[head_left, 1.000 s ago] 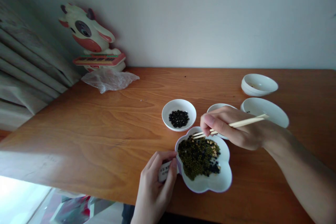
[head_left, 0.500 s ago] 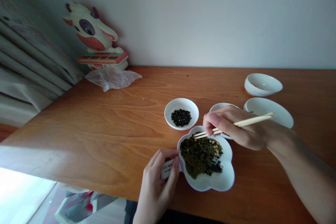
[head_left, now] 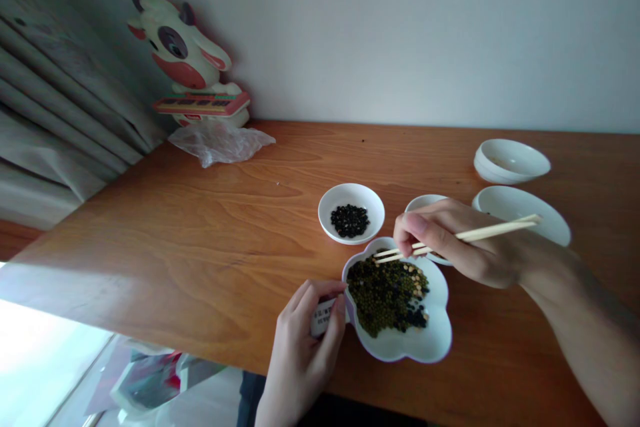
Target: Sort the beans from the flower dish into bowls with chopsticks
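A white flower-shaped dish (head_left: 430, 340) near the table's front edge holds a heap of mixed green, black and pale beans (head_left: 387, 293). My right hand (head_left: 463, 240) is closed on a pair of wooden chopsticks (head_left: 470, 235), whose tips rest over the far rim of that dish. My left hand (head_left: 305, 340) pinches the dish's left rim, fingers over a small white label. Just behind sits a small white bowl (head_left: 333, 203) with black beans (head_left: 350, 220) in it.
Another small white bowl (head_left: 425, 201) is partly hidden behind my right hand. A white plate (head_left: 520, 213) and a white bowl (head_left: 510, 160) stand at the right. A cow-shaped toy (head_left: 187, 67) and a crumpled plastic bag (head_left: 220, 141) sit at the back left by a curtain.
The view has shifted slightly, so everything sits a little further right. Both hands keep their grips and the chopstick tips stay over the dish's far rim.
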A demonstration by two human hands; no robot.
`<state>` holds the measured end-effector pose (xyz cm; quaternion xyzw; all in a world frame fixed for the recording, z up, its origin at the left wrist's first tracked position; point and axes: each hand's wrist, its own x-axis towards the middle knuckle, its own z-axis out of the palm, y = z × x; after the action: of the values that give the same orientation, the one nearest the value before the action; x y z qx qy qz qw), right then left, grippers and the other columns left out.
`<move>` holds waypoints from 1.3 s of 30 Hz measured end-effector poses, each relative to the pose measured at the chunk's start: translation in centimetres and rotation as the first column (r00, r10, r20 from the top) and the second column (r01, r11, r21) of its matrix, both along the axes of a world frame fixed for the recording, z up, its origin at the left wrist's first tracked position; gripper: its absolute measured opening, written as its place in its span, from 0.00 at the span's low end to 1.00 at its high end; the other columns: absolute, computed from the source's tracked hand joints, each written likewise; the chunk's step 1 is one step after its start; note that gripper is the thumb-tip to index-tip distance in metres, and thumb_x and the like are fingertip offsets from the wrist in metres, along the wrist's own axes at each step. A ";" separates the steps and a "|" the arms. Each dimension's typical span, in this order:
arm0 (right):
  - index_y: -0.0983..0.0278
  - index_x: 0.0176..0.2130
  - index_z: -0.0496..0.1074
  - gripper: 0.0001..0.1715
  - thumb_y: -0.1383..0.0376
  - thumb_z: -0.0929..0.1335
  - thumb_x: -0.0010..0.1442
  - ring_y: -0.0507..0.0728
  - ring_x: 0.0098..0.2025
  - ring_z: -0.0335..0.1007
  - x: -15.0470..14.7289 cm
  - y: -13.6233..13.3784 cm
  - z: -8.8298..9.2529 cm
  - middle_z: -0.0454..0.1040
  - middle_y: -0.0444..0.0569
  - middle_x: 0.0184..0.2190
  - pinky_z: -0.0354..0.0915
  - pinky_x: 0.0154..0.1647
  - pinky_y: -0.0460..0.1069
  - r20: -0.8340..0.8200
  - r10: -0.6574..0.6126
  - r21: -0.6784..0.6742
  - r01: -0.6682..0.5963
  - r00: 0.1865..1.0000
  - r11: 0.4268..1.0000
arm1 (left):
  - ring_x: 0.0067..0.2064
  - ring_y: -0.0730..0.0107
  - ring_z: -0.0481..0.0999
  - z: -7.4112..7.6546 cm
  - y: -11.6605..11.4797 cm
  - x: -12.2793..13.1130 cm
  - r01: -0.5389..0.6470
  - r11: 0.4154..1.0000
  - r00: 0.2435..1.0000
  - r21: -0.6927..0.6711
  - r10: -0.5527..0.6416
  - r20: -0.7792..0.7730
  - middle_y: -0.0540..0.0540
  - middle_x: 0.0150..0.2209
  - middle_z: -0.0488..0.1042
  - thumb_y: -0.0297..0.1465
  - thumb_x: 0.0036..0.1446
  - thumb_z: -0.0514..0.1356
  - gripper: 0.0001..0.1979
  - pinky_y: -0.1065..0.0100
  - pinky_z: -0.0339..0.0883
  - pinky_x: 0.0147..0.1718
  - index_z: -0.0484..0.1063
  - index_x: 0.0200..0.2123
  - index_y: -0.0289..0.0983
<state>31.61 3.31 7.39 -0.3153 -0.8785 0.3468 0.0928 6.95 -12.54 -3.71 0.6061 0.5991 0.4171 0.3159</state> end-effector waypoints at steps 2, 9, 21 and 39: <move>0.61 0.35 0.74 0.36 0.45 0.52 0.79 0.54 0.29 0.67 0.0 -0.1 0.1 0.74 0.45 0.27 0.58 0.34 0.52 0.006 -0.010 -0.006 0.010 1.000 1.000 | 0.44 0.65 0.82 0.0 0.0 0.0 -0.002 1.000 1.000 -0.001 0.002 0.001 0.48 0.45 0.82 0.33 0.74 0.59 0.08 0.68 0.73 0.45 0.77 0.52 0.44; 0.61 0.33 0.74 0.38 0.44 0.52 0.78 0.55 0.29 0.68 0.0 -0.1 0.3 0.75 0.46 0.27 0.58 0.35 0.52 0.056 -0.028 -0.008 0.029 0.998 1.000 | 0.45 0.64 0.82 0.0 0.0 0.0 -0.006 1.000 1.000 -0.010 0.006 0.001 0.47 0.45 0.82 0.34 0.74 0.60 0.08 0.67 0.74 0.45 0.77 0.51 0.44; 0.59 0.34 0.73 0.34 0.46 0.53 0.78 0.56 0.29 0.67 0.0 -0.1 0.0 0.74 0.44 0.27 0.58 0.33 0.53 0.007 -0.012 0.016 0.012 1.000 1.000 | 0.45 0.62 0.82 0.2 -0.1 0.2 -0.009 1.000 1.000 -0.016 0.009 0.016 0.45 0.46 0.82 0.32 0.73 0.60 0.08 0.65 0.75 0.45 0.78 0.51 0.43; 0.60 0.34 0.72 0.33 0.48 0.53 0.79 0.56 0.27 0.68 -0.4 -0.3 -0.2 0.74 0.46 0.27 0.60 0.33 0.54 -0.051 0.016 0.022 -0.015 0.999 1.000 | 0.45 0.61 0.81 0.6 -0.1 0.3 0.010 1.000 1.000 -0.002 -0.010 0.011 0.44 0.44 0.81 0.33 0.74 0.58 0.09 0.63 0.74 0.46 0.77 0.52 0.43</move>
<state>31.23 2.98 7.18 -0.2988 -0.8819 0.3457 0.1159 7.24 -12.60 -3.15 0.6066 0.5945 0.4184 0.3219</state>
